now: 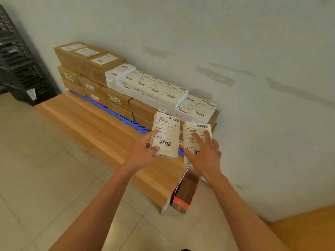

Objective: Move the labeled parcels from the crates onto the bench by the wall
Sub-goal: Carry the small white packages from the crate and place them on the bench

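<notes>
Pale wall behind, tiled floor below, and along the wall a long wooden bench running from far left to near right. On the bench, against the wall: stacked brown cartons at the far left, white labelled boxes piled toward the right, all on a blue slatted mat. Just in front of the pile's right end, two white parcels (labels and barcodes facing up). Left parcel gripped at its near left corner by the left hand, thumb on the label, fingers curled underneath. Right parcel just beside it, under the right hand, fingers straight and spread flat on top, not curled round it. Off the bench's near right end, an open red carton standing on the floor. Far left, black plastic crates stacked by the wall.
</notes>
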`<state>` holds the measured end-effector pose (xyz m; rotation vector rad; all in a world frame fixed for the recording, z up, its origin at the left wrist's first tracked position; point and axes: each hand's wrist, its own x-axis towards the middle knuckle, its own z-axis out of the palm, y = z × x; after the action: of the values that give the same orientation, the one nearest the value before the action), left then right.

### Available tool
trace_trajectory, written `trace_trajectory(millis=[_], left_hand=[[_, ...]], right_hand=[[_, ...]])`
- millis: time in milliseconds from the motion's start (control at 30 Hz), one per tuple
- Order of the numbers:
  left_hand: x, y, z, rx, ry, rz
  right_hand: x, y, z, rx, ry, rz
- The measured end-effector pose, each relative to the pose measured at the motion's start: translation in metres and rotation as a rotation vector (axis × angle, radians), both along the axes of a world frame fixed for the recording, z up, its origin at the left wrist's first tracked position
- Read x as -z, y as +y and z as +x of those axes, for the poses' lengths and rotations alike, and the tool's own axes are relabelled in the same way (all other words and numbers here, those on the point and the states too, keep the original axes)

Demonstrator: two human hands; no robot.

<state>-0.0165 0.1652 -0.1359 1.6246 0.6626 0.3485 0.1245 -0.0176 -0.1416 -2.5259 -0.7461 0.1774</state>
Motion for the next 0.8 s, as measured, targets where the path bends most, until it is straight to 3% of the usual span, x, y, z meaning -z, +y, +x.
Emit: trace_trajectory(millis=[133,433,800], left_hand=[[-0.010,0.022,0.061,0.103,-0.003,0.014],[-0.033,0.062,0.195,0.280,0.103,0.285],[-0.029,0.102,0.279,0.422,0.172,0.444]], right_hand=[[0.002,0.018,0.035,0.097,0.002,0.020],[0.012,0.056,0.131,0.280,0.026,0.073],[0.021,0.092,0.191,0.371,0.086,0.031]])
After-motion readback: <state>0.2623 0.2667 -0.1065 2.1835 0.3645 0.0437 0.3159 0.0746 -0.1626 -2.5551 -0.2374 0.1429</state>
